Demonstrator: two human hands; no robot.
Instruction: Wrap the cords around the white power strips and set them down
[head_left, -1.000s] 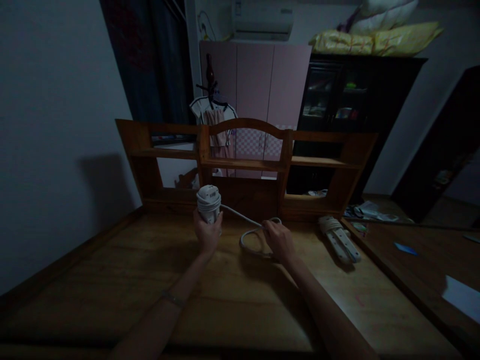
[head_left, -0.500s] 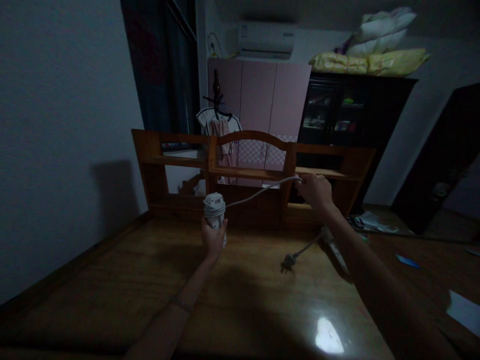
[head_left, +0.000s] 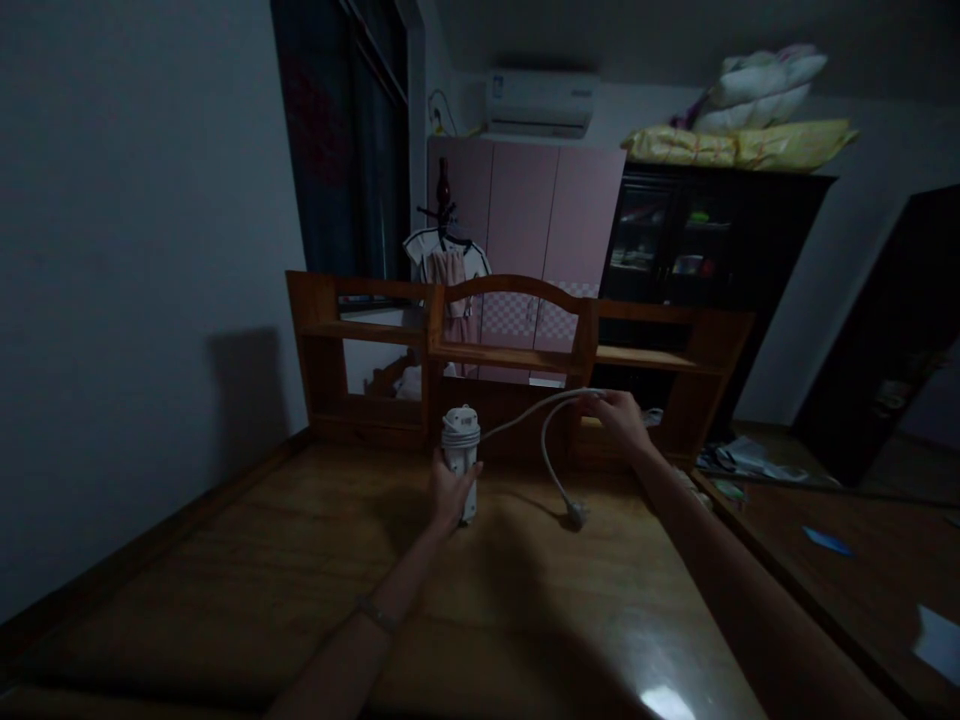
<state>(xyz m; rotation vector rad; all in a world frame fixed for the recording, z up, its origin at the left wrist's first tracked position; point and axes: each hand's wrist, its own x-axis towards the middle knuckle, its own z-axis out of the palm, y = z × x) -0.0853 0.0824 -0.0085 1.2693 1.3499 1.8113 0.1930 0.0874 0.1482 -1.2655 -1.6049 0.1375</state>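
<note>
A white power strip (head_left: pixel 463 458) stands roughly upright in my left hand (head_left: pixel 450 490), whose fingers wrap round its lower half. Several turns of its cord are wound about the upper part. From there the loose cord (head_left: pixel 517 418) runs right to my right hand (head_left: pixel 616 415), which pinches it above the wooden desk. Beyond the fingers the cord bends back and hangs in a curve down to a grey plug (head_left: pixel 576 513) at the desktop. The tips of my right fingers are small and dim in this light.
A wooden shelf unit (head_left: pixel 510 356) rises along the back of the desk (head_left: pixel 337 580). A wall (head_left: pixel 135 300) borders the left side. Right of my right forearm, a lower brown surface holds a blue card (head_left: pixel 826 541) and a white sheet (head_left: pixel 937 640). Pale items partly show behind that forearm.
My right hand has come slightly lower and left with the cord. The plug now hangs from a visible loop under that hand. The view has shifted a little.
</note>
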